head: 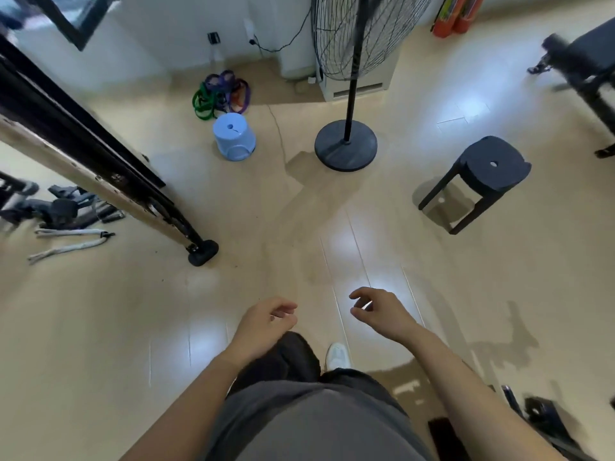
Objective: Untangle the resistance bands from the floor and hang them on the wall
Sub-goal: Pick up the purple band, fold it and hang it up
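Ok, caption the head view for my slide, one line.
Left hand and right hand hang empty; tangled green, purple and orange resistance bands lie by the wall behind a light-blue plastic stool.

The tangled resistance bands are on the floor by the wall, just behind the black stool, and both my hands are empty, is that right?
One thing is wrong. The head view shows the resistance bands on the floor by the wall just behind the light blue stool, not the black stool, which stands well off to the right. The left hand and right hand are indeed empty.
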The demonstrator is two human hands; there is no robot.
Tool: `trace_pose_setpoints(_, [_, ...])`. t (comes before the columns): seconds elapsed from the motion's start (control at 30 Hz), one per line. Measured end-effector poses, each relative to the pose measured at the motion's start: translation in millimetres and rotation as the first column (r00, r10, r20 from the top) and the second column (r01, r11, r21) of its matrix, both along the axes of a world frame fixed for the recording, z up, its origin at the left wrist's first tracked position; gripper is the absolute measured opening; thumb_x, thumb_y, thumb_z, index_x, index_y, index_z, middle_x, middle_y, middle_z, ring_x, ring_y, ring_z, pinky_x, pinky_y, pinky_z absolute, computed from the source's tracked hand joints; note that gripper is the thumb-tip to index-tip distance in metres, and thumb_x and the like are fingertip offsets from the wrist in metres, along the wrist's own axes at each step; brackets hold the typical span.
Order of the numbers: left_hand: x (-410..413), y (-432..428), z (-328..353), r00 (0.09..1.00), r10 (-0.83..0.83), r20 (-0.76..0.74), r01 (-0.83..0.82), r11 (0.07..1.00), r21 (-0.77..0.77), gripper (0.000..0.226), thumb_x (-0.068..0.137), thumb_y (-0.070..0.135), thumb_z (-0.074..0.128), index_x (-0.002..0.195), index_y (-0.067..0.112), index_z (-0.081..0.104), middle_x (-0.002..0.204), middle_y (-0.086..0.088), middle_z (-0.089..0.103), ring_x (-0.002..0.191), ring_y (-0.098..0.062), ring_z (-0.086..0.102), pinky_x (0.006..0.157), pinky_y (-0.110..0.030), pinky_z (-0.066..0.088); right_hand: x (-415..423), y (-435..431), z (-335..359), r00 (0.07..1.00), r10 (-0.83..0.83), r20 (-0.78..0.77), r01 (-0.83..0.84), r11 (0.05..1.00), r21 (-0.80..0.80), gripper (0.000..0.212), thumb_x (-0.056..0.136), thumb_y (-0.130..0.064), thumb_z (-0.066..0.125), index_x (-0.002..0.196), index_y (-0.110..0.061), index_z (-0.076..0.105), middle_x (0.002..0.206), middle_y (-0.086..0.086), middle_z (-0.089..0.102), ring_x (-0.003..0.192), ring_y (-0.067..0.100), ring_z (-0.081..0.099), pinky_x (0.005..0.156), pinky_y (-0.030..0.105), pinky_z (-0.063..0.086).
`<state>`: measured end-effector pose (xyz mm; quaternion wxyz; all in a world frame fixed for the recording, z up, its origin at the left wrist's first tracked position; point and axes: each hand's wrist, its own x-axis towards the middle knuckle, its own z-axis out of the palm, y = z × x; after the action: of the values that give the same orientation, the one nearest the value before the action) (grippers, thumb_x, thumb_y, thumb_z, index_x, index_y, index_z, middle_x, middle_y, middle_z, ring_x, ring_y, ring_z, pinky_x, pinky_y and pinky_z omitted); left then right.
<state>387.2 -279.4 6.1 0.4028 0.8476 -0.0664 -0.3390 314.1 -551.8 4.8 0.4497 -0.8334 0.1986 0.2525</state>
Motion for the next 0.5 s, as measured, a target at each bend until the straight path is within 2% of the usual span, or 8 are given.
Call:
trace_pose_setpoints(0.23, [102.3, -46.1, -12.1, 0.999, -0.034, -0.015, 0.034, 0.998, 0.046, 0.022, 0.092, 0.028, 0.069, 0.113, 0.034, 0.072, 0.107, 0.020, 0.071, 0.097, 0.009, 0.063, 0.085, -0.008, 0.044, 113.5, -41.8, -10.4, 0.999, 0.044, -0.018, -0.044, 0.998, -0.045, 0.028, 0.092, -0.031, 0.066, 0.120, -0.025, 0.066, 0.101, -0.009, 0.070, 0.087, 0.009, 0.066, 0.072, 0.019, 0.047])
trace_pose_setpoints(0.37, [182.6, -65.3, -16.2, 0.997, -0.079, -0.007, 0.080, 0.994, 0.077, 0.027, 0.089, 0.028, 0.068, 0.116, 0.034, 0.071, 0.109, 0.021, 0.070, 0.101, 0.006, 0.062, 0.095, -0.021, 0.048, 188.7, -52.6, -8.7, 0.992, 0.115, -0.047, -0.119, 0.988, -0.097, 0.030, 0.094, -0.032, 0.064, 0.123, -0.025, 0.064, 0.108, -0.006, 0.070, 0.091, 0.012, 0.066, 0.083, 0.025, 0.053])
trace_pose_setpoints(0.5, [257.8, -78.2, -12.6, 0.992, -0.122, 0.020, 0.120, 0.990, 0.078, 0.027, 0.092, 0.031, 0.067, 0.119, 0.034, 0.070, 0.111, 0.022, 0.068, 0.103, 0.006, 0.061, 0.095, -0.023, 0.049, 265.9, -64.0, 0.0, 0.976, 0.209, -0.055, -0.214, 0.970, -0.112, 0.030, 0.092, -0.033, 0.065, 0.122, -0.028, 0.065, 0.106, -0.007, 0.069, 0.089, 0.012, 0.067, 0.084, 0.027, 0.053])
